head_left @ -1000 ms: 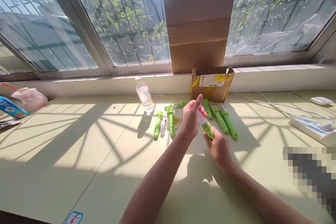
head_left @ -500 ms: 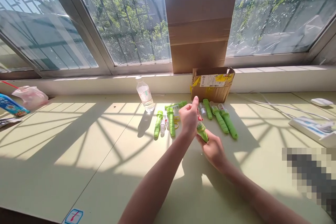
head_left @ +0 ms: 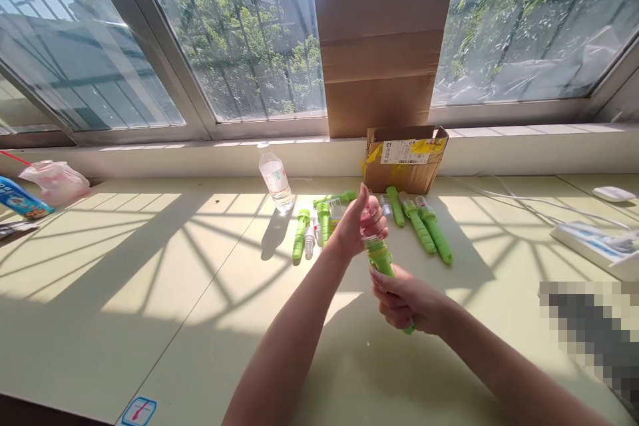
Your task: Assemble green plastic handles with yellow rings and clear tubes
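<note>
- Left hand (head_left: 355,223): fingers curled around the clear upper end of a green tube (head_left: 382,259); thumb extended upward.
- Right hand (head_left: 407,299): clenched around the green lower section of the same tube; a short green end projects beneath the fingers. The tube lies between the two hands, tilted, with its clear end toward the left hand.
- Table (head_left: 150,266): pale surface beneath both hands, marked by sunlight and shadow.
- Window (head_left: 229,40): beyond both hands, behind the table; foliage and bars visible through the glass.
- Cardboard panel (head_left: 382,46): upright against the window, beyond the left hand.
- Cardboard box (head_left: 407,181): on the table below the panel, beyond both hands; label and yellow tape on the near face.
- Power strip (head_left: 586,243): well to the right of the right hand, with a white plug inserted.
- Clear bottle (head_left: 276,180): upright, to the left of the left hand and farther back.
- Right group of green tubes (head_left: 418,226): three units lying beyond the right hand.
- Left group of green tubes (head_left: 300,236): three units lying beside and behind the left hand.
- Small white-capped vial (head_left: 309,243): left of the left hand, among the left group.
</note>
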`<state>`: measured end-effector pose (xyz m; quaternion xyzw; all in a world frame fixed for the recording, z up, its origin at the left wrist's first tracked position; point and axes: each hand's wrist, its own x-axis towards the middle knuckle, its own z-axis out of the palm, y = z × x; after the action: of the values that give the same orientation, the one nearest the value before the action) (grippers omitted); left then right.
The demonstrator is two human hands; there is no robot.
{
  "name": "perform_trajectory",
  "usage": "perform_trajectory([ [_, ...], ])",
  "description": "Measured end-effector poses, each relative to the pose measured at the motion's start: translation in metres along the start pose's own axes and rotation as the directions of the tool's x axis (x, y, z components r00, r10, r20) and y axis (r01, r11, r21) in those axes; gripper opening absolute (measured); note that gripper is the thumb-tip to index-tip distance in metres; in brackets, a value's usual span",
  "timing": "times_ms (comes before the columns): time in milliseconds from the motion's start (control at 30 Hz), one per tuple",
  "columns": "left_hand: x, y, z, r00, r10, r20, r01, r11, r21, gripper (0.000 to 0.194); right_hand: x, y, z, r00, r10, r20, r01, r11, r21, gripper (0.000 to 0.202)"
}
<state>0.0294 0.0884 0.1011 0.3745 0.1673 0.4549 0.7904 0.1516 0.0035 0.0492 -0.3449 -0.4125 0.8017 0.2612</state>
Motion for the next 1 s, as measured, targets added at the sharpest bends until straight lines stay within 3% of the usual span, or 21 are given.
perform_trajectory([
  [133,0.001,0.0,-0.004,1.0,-0.009,0.019,0.009,0.999,-0.034,0.055,0.002,-0.001,-0.001,0.999,-0.029,0.029,0.029,0.999,-0.016,0.05],
  [267,0.005,-0.002,-0.002,0.999,0.036,-0.037,-0.037,0.999,-0.015,0.047,0.01,0.004,-0.006,0.975,-0.155,-0.158,0.118,0.968,-0.22,0.047],
  [367,0.009,-0.007,0.003,0.978,0.144,-0.15,-0.143,0.99,0.02,0.048,0.016,0.005,-0.015,0.916,-0.302,-0.263,0.162,0.88,-0.446,0.043],
  [433,0.011,-0.012,0.007,0.95,0.223,-0.217,-0.216,0.975,0.06,0.049,0.018,0.005,-0.025,0.788,-0.534,-0.306,0.222,0.71,-0.668,0.038],
  [467,0.011,-0.014,0.01,0.936,0.257,-0.241,-0.244,0.966,0.084,0.049,0.018,0.005,-0.03,0.708,-0.616,-0.344,0.175,0.625,-0.76,0.034],
  [533,0.012,-0.02,0.016,0.906,0.32,-0.278,-0.292,0.947,0.135,0.051,0.019,0.007,-0.041,0.496,-0.745,-0.446,-0.043,0.492,-0.87,0.022],
  [567,0.011,-0.023,0.019,0.891,0.346,-0.295,-0.316,0.937,0.146,0.052,0.018,0.008,-0.045,0.426,-0.786,-0.448,-0.133,0.436,-0.89,0.016],
  [600,0.011,-0.025,0.021,0.872,0.362,-0.33,-0.333,0.932,0.143,0.053,0.018,0.009,-0.049,0.409,-0.808,-0.425,-0.197,0.377,-0.905,0.01],
  [667,0.01,-0.027,0.026,0.839,0.365,-0.404,-0.347,0.93,0.12,0.055,0.018,0.011,-0.051,0.423,-0.82,-0.387,-0.289,0.283,-0.915,0.003],
  [733,0.008,-0.026,0.027,0.825,0.349,-0.444,-0.341,0.935,0.099,0.057,0.018,0.013,-0.048,0.465,-0.803,-0.372,-0.279,0.266,-0.923,0.005],
  [800,0.008,-0.022,0.025,0.835,0.329,-0.442,-0.327,0.941,0.082,0.059,0.019,0.012,-0.041,0.523,-0.773,-0.359,-0.179,0.312,-0.933,0.015],
  [1000,0.009,-0.01,0.014,0.88,0.277,-0.387,-0.254,0.961,0.111,0.061,0.018,0.003,-0.025,0.64,-0.686,-0.346,0.138,0.546,-0.826,0.031],
])
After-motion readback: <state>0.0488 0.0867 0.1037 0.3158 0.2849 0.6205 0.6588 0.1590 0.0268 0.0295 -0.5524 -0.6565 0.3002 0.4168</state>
